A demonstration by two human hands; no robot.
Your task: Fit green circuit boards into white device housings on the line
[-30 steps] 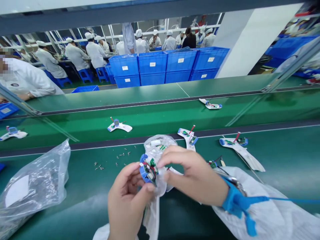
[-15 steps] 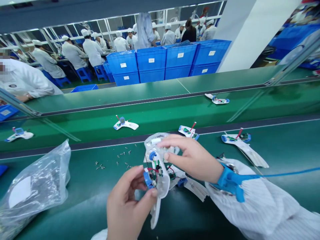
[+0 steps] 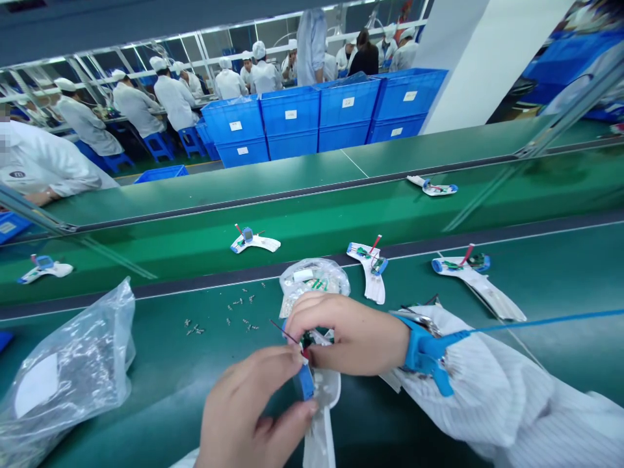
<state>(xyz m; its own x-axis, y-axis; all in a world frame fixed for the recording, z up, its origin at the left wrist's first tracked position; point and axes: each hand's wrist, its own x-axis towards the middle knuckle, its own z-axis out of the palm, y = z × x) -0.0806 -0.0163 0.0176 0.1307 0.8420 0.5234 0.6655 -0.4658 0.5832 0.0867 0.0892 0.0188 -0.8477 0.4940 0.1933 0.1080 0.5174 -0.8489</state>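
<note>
Between my hands is an opened infrared thermometer [image 3: 320, 432], a white plastic handle shell with its insides exposed. My left hand [image 3: 253, 403] is closed on it, thumb and fingers about the blue display part [image 3: 307, 382]. My right hand [image 3: 353, 331] curls over the upper end, its fingers pinched close to a red wire and a green board. Those fingertips are partly hidden, as is most of the board. A thin dark wire [image 3: 283, 330] sticks out to the upper left. Behind my right hand, another white shell [image 3: 391, 382] is mostly covered.
Beyond my hands lies a clear bag of small parts [image 3: 314, 276]. Loose screws [image 3: 195, 327] are scattered to the left, near a large plastic bag [image 3: 82, 370]. More opened thermometers [image 3: 373, 279] lie around the green belt [image 3: 195, 244]. A blue cord [image 3: 546, 322] runs from my right wrist.
My right hand has come down and left from beside the parts bag onto the thermometer. My left hand has lowered the thermometer slightly. Units on the belt have shifted right.
</note>
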